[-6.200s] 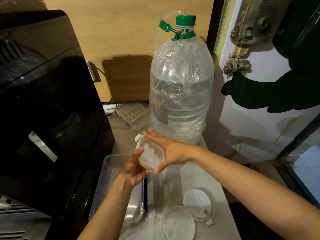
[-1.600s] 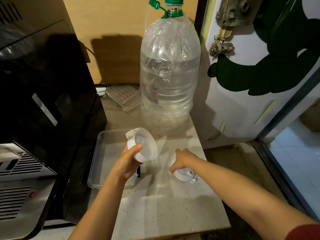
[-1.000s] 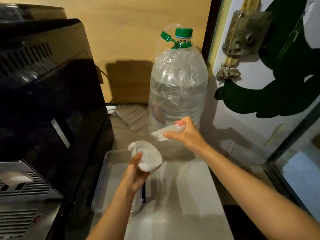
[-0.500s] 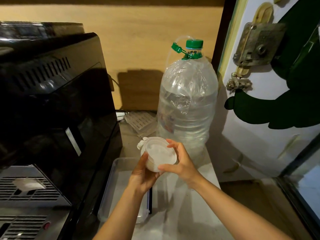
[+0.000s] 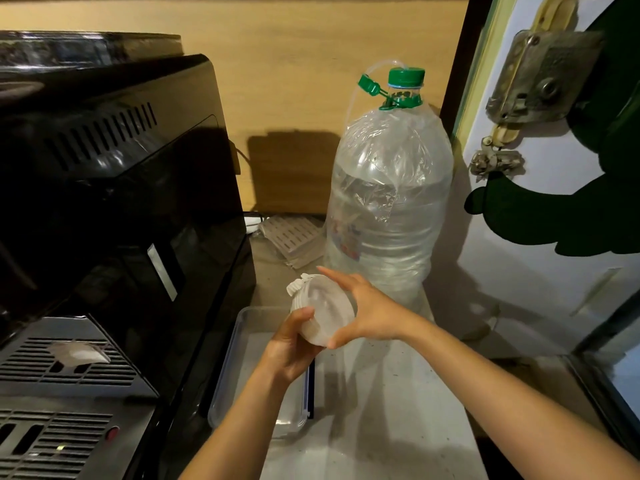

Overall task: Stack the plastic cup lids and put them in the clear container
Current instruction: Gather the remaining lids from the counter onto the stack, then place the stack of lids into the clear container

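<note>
A stack of translucent white plastic cup lids (image 5: 323, 315) is held in the air above the clear container (image 5: 239, 344), tilted on its side. My left hand (image 5: 289, 348) cups the stack from below and behind, thumb on its rim. My right hand (image 5: 363, 311) presses against the stack's front face, fingers spread around its edge. The container is a shallow clear rectangular tub on the pale speckled counter (image 5: 381, 403), with a blue-edged piece along its right side. I see nothing inside it, though my left arm hides part.
A black machine (image 5: 114, 202) with a metal drip grille (image 5: 65, 362) fills the left. A large water bottle (image 5: 391, 202) with a green cap stands behind the hands. Slatted white pieces (image 5: 294, 237) lie at the back. A white door with a lock (image 5: 540, 81) is to the right.
My right hand picked the last loose lid off the counter, carried it up and set it on the stack in my left hand. Both hands now hold the stack.
</note>
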The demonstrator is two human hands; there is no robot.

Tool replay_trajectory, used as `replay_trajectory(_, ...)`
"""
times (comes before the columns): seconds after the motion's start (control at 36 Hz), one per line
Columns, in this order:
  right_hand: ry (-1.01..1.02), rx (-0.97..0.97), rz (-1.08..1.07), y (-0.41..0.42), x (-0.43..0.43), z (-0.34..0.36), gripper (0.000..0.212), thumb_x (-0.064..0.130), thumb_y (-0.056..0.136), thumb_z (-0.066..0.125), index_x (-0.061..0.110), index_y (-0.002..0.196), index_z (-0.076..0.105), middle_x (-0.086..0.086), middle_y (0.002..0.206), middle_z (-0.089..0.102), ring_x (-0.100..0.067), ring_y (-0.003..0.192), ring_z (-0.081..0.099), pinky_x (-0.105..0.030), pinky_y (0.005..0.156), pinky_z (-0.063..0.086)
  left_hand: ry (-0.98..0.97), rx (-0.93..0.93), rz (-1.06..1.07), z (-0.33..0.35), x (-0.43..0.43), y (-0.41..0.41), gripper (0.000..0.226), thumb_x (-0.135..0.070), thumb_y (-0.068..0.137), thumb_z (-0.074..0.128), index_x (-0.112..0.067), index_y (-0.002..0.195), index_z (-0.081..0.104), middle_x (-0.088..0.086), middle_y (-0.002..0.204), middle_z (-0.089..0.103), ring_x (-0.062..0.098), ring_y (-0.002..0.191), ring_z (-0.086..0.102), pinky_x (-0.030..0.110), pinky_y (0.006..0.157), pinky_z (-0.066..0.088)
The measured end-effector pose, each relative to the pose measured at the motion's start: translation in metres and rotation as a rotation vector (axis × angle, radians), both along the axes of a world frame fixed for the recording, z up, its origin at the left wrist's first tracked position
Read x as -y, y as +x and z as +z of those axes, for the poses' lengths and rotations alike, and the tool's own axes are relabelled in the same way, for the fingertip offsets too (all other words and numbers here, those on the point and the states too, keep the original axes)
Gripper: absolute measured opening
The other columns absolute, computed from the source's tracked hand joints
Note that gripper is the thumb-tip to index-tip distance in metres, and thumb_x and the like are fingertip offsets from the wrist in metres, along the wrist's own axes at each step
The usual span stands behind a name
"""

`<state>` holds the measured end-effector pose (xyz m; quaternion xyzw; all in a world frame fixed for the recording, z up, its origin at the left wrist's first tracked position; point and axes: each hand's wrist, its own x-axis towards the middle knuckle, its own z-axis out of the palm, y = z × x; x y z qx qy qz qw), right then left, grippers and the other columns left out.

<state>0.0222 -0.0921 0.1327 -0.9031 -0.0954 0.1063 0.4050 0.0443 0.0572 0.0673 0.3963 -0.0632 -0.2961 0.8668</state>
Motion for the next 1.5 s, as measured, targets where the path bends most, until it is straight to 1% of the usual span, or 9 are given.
replay_trajectory(0.17,-0.152,0.003,0.079,0.003,-0.008,0.004,0.109,0.022,0.061,0.084,0.051,0.141,0.016,-0.004,0.132,0.031,-0.019,0.127,0.035,-0.027,0.101,0.039,0.062,0.095,-0.023,0.000,-0.007,0.001,0.072,-0.037,0.040,0.086,-0.017,0.105,0.066,0.008,0.097,0.072,0.021,0.093,0.067,0.033,0.074,0.056)
replay_trajectory(0.47,-0.214,-0.047,0.170,0.013,-0.024,-0.004,0.109,0.017,0.065,0.081,0.048,0.143,0.011,-0.006,0.141,0.030,-0.026,0.130,0.037,-0.038,0.106,0.041,0.080,0.073,0.001,-0.005,-0.020,0.000,0.076,-0.032,0.030,0.086,-0.013,0.100,0.062,0.007,0.080,0.075,0.018,0.076,0.071,0.029,0.056,0.057)
replay_trajectory(0.75,-0.081,0.026,0.202,0.024,-0.051,-0.028,0.111,0.023,0.071,0.076,0.041,0.146,-0.004,-0.001,0.160,0.003,-0.018,0.147,-0.004,-0.040,0.117,0.017,0.100,0.023,0.269,-0.004,-0.026,0.011,0.107,-0.039,0.036,0.087,-0.008,0.130,0.046,0.019,0.114,0.059,0.026,0.097,0.066,0.035,0.070,0.058)
replay_trajectory(0.86,0.000,0.244,0.111,0.025,-0.067,-0.041,0.095,0.015,0.069,0.074,0.025,0.147,0.020,-0.009,0.146,0.035,-0.025,0.133,0.038,-0.036,0.105,0.041,0.162,-0.014,0.522,0.004,-0.026,0.018,0.089,-0.032,0.047,0.077,-0.013,0.128,0.044,0.017,0.107,0.056,0.023,0.087,0.060,0.032,0.064,0.053)
replay_trajectory(0.97,0.000,0.361,0.011,0.034,-0.082,-0.054,0.074,0.018,0.075,0.071,0.020,0.140,0.036,-0.010,0.135,0.051,-0.027,0.120,0.053,-0.042,0.097,0.047,0.225,-0.027,0.682,0.005,-0.029,0.024,0.061,-0.015,0.078,0.066,-0.025,0.130,0.035,0.006,0.105,0.057,0.015,0.082,0.058,0.028,0.061,0.049)
replay_trajectory(1.06,0.048,0.405,-0.013,0.044,-0.084,-0.058,0.061,0.019,0.078,0.069,0.014,0.133,0.044,-0.014,0.123,0.061,-0.031,0.109,0.060,-0.045,0.089,0.050,0.261,0.002,0.648,0.005,-0.037,0.026,0.079,-0.024,0.067,0.067,-0.029,0.137,0.029,0.007,0.114,0.056,0.019,0.091,0.059,0.027,0.057,0.053)
replay_trajectory(1.19,0.349,0.159,-0.037,0.056,-0.076,-0.058,0.060,0.019,0.077,0.072,0.014,0.131,0.046,-0.008,0.121,0.059,-0.024,0.108,0.059,-0.039,0.089,0.053,0.406,0.017,0.626,-0.002,-0.052,0.025,0.074,-0.043,0.072,0.068,-0.031,0.137,0.033,0.010,0.137,0.047,0.029,0.116,0.053,0.047,0.088,0.050)
replay_trajectory(1.31,0.563,-0.195,-0.025,0.058,-0.067,-0.057,0.053,0.004,0.085,0.061,0.015,0.134,0.044,-0.004,0.116,0.054,-0.020,0.104,0.056,-0.028,0.071,0.056,0.543,-0.023,0.621,-0.016,-0.060,0.021,0.052,-0.039,0.087,0.053,-0.028,0.136,0.037,0.008,0.130,0.054,0.026,0.112,0.054,0.039,0.083,0.048)
replay_trajectory(1.5,0.444,-0.457,-0.062,0.067,-0.065,-0.074,0.037,0.010,0.090,0.051,0.006,0.126,0.049,-0.011,0.114,0.056,-0.024,0.100,0.058,-0.027,0.067,0.056,0.759,-0.084,0.588,-0.035,-0.063,0.015,0.038,-0.019,0.092,0.049,-0.006,0.128,0.044,0.015,0.114,0.056,0.031,0.100,0.056,0.031,0.061,0.049)
